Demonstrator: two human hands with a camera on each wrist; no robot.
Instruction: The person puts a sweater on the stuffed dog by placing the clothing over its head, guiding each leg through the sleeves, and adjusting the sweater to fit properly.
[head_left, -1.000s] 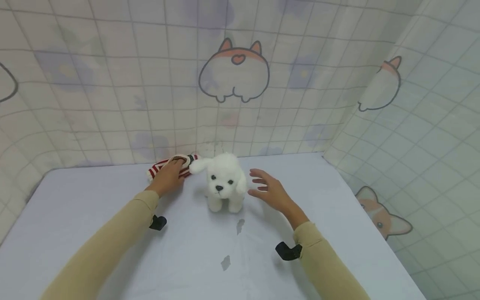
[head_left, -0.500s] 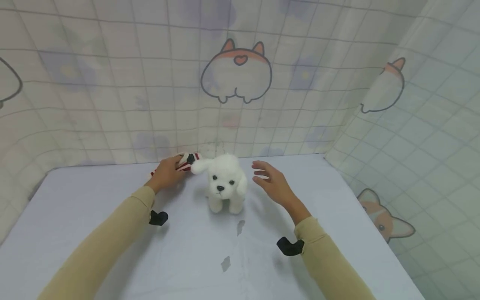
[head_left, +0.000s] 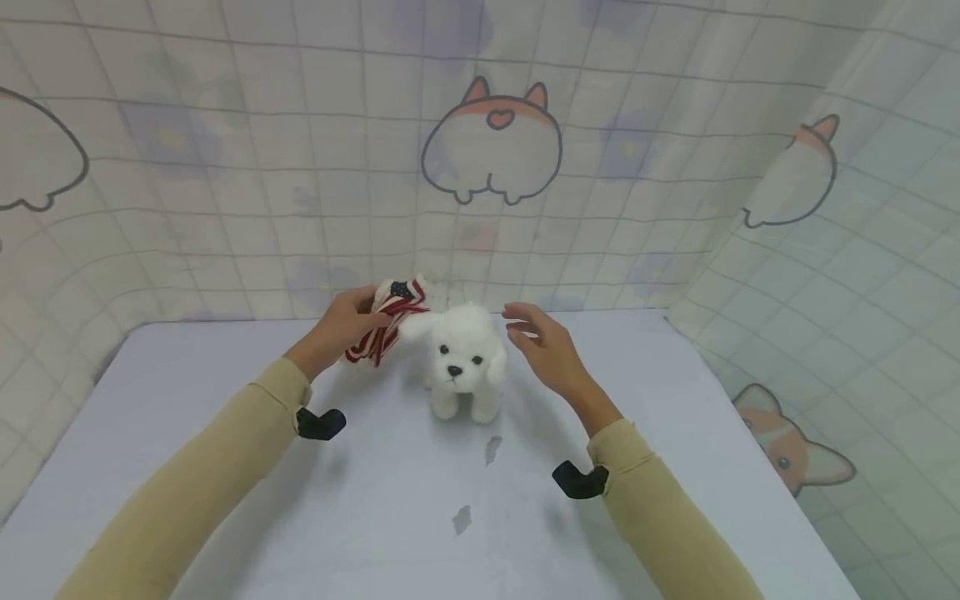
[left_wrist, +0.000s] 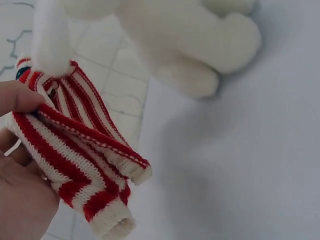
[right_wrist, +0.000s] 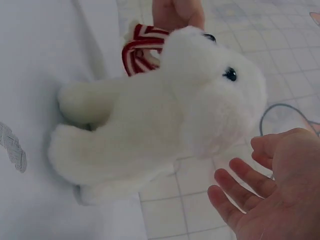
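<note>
A white plush dog (head_left: 461, 354) stands on the table, facing the camera. Beside it my left hand (head_left: 341, 325) pinches a small red-and-white striped knit sweater (left_wrist: 75, 165) between thumb and fingers. In the head view the sweater is raised at the dog's left-hand side in the picture, and its upper end overlaps the dog's ear. Its cuffs hang down in the left wrist view. On the other side of the dog, my right hand (head_left: 547, 346) hovers near the head, fingers spread and loosely bent, holding nothing. The right wrist view shows those fingers (right_wrist: 245, 190) apart from the fur.
A pale cloth covers the table (head_left: 420, 517), with two small grey patches in front of the dog. Behind and at the right hangs a checked curtain (head_left: 285, 192) printed with corgis. Each sleeve end carries a black wrist mount (head_left: 321, 423).
My left hand has lifted the sweater off the table and brought it up beside the dog. My right hand has moved slightly up and away. The head view has shifted a little.
</note>
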